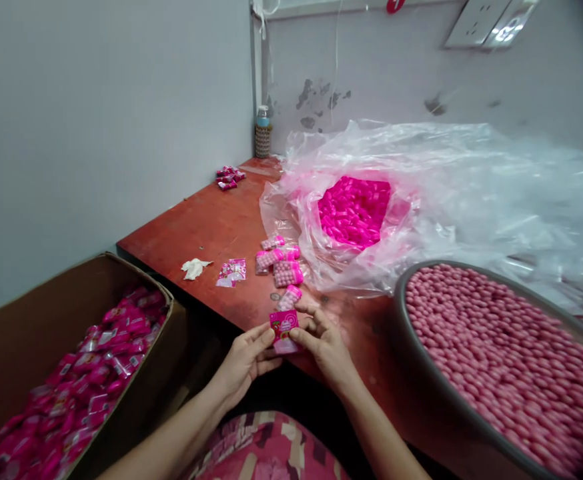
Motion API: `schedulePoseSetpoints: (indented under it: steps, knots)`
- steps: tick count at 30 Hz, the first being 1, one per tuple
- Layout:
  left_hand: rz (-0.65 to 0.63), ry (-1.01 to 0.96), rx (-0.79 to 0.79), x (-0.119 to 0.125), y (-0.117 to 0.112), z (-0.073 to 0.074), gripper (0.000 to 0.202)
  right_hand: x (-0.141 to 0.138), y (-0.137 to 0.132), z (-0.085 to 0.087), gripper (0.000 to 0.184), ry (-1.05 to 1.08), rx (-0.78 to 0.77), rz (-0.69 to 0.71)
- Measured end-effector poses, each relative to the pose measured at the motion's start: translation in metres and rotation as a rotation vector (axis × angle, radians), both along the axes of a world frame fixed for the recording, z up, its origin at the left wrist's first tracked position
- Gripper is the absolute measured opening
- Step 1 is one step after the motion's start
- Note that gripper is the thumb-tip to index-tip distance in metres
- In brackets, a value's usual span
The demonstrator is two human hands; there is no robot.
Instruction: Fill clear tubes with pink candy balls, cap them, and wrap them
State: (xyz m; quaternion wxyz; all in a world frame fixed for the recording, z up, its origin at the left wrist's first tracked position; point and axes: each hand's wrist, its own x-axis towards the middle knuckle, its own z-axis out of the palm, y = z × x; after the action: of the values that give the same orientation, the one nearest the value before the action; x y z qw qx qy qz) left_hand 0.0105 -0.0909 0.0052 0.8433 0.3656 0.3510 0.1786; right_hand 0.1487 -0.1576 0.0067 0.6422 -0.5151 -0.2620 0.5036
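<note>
My left hand point(245, 361) and my right hand point(323, 343) together pinch a small pink packet point(284, 329) at the near edge of the red table point(206, 227). Fingers of both hands are closed on its sides. Just beyond the packet lie several small clear tubes filled with pink candies point(280, 263). A large grey basin point(421, 373) heaped with pink candies point(501, 353) stands to the right of my right hand. A clear plastic bag holding bright pink caps point(355, 210) lies behind the tubes.
A cardboard box point(26, 313) at the left holds many finished pink packets point(86, 380). A flat pink label sheet point(232, 272) and a crumpled white scrap point(194, 267) lie on the table. More packets point(229, 177) and a bottle point(262, 131) sit by the far corner wall.
</note>
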Motion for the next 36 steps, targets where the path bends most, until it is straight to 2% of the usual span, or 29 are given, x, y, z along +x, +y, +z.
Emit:
schedulePoseSetpoints:
  steps: [4, 9, 12, 16, 20, 23, 28, 30, 32, 34, 36]
  knots:
    - [-0.015, 0.011, 0.048, 0.004, -0.004, -0.001, 0.028, 0.002, -0.002, -0.001, 0.044, -0.07, -0.011, 0.024]
    - [0.041, 0.115, 0.164, 0.006, -0.004, -0.008, 0.025, 0.002, -0.001, -0.004, 0.038, -0.298, -0.06, 0.074]
    - [0.132, 0.162, 0.171, 0.005, -0.006, -0.006, 0.024, 0.012, 0.003, -0.001, 0.033, -0.59, -0.169, 0.022]
    - [0.256, 0.218, 0.129, 0.002, -0.016, 0.004, 0.024, 0.025, 0.021, 0.005, 0.046, -1.14, -0.386, -0.085]
    - [0.393, 0.202, 0.078, -0.004, -0.03, 0.009, 0.024, 0.018, 0.043, 0.007, 0.058, -1.529, -0.468, -0.027]
    - [0.475, 0.194, 0.052, -0.006, -0.038, 0.009, 0.025, 0.015, 0.05, 0.008, 0.054, -1.63, -0.468, 0.071]
    - [0.532, 0.199, 0.001, -0.008, -0.04, 0.004, 0.03, 0.042, 0.045, 0.014, 0.033, -1.621, -0.568, 0.274]
    - [0.527, 0.189, 0.002, -0.009, -0.034, 0.002, 0.033, 0.057, 0.041, 0.01, 0.029, -1.601, -0.483, 0.223]
    - [0.522, 0.185, 0.006, -0.01, -0.026, 0.0, 0.036, 0.064, 0.038, 0.003, 0.025, -1.364, -0.363, 0.17]
    - [0.531, 0.181, 0.008, -0.01, -0.018, -0.002, 0.038, 0.058, 0.034, -0.003, 0.023, -0.944, -0.256, 0.144]
    - [0.544, 0.153, 0.021, -0.009, -0.012, -0.003, 0.038, 0.039, 0.03, -0.004, 0.026, -0.516, -0.188, 0.153]
